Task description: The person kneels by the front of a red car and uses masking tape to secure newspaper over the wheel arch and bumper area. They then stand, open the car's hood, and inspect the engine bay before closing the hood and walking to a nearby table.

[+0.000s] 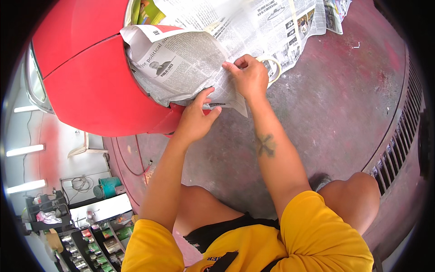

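Printed newspaper sheets (pixel 186 59) cover the wheel-arch opening of a red car body panel (pixel 99 86). At the lower edge of the paper, beside the panel's corner, my left hand (pixel 195 120) is open, thumb and fingers apart. Its fingertips are at the paper; whether they press on it I cannot tell. My right hand (pixel 252 78) is closed just over the paper's right side, thumb and forefinger drawn together. A pale roll of masking tape (pixel 275 72) stands out from behind that hand, apparently held by its hidden fingers.
More newspaper (pixel 272 27) spreads toward the far right. A slotted floor grate (pixel 398 136) curves along the right of the stained reddish floor (pixel 326 118). At lower left are shelves of cans (pixel 93 247), a teal bucket (pixel 108 187) and a white tabletop (pixel 102 210).
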### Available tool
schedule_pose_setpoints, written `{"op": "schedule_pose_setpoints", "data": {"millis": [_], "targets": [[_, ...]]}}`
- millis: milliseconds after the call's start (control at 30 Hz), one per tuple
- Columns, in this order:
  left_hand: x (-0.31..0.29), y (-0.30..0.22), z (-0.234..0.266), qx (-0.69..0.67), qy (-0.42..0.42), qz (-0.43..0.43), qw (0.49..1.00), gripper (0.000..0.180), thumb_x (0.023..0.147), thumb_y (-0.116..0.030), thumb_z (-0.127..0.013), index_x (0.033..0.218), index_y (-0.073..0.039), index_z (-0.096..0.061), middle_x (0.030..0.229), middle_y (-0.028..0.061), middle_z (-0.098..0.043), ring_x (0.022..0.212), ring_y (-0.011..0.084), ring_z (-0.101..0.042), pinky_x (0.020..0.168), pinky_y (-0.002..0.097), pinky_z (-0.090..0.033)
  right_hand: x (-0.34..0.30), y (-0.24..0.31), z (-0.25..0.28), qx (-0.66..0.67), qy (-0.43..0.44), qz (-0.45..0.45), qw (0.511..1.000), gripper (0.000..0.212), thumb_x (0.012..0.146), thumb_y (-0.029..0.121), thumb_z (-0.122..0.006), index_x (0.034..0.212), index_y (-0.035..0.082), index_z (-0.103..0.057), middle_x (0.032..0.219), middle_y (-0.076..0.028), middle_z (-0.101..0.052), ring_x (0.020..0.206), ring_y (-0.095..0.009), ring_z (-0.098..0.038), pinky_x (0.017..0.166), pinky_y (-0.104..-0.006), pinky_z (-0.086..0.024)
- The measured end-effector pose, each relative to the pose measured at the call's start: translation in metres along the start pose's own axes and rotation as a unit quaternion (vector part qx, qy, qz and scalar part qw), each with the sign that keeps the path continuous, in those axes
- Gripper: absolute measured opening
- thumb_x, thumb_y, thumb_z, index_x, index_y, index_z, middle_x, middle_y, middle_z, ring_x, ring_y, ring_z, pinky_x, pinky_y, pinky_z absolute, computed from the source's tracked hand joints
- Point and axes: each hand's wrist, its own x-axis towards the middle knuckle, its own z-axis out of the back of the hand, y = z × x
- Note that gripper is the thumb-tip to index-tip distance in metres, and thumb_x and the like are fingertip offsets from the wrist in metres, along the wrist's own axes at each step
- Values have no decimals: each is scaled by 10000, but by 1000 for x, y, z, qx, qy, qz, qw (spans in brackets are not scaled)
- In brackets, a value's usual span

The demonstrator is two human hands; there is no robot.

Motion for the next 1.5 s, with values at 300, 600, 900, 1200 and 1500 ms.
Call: {"op": "schedule_pose_setpoints", "data": {"millis": [300,600,900,1200,1500], "targets": [[13,4,7,-103,56,13,993,747,1000,-242,-737,1653,-109,-400,1482,308,-593,1344,341,-624,1024,415,-526,-58,-98,0,-50,81,-67,993,529,803,445,-930,1089,40,-745,824,-108,-685,861,-268,-722,781,-411,-568],[16,-15,15,-199,101,77,972,704,1045,-204,-694,1675,-133,-388,1499,265,-572,1356,246,-578,1152,374,-442,-21,-136,-32,-150,97,-121,977,250,860,319,-874,1060,175,-834,1109,-149,-756,1058,-376,-731,914,-484,-572],[15,-10,1,-234,68,51,968,699,1033,-269,-712,1663,-170,-427,1547,292,-537,1392,305,-574,1128,404,-467,-73,-158,-35,-106,-41,-203,973,466,961,280,-734,1327,71,-537,1102,-270,-735,1031,-453,-707,910,-532,-539],[-45,67,-6,-90,172,64,979,324,1011,-206,-740,1275,-18,-737,1164,111,-772,1051,169,-713,917,347,-564,-144,-101,-21,106,416,-185,884,568,941,144,-669,1440,63,-411,961,-202,-721,863,-318,-723,779,-426,-562],[-101,-30,75,-166,-151,-32,974,223,915,-143,-829,1085,-15,-758,1033,79,-757,945,188,-727,832,339,-567,-73,70,74,254,615,-27,746,987,963,-94,-626,1736,183,-78,1032,-109,-754,885,-120,-630,813,-287,-504]]}}
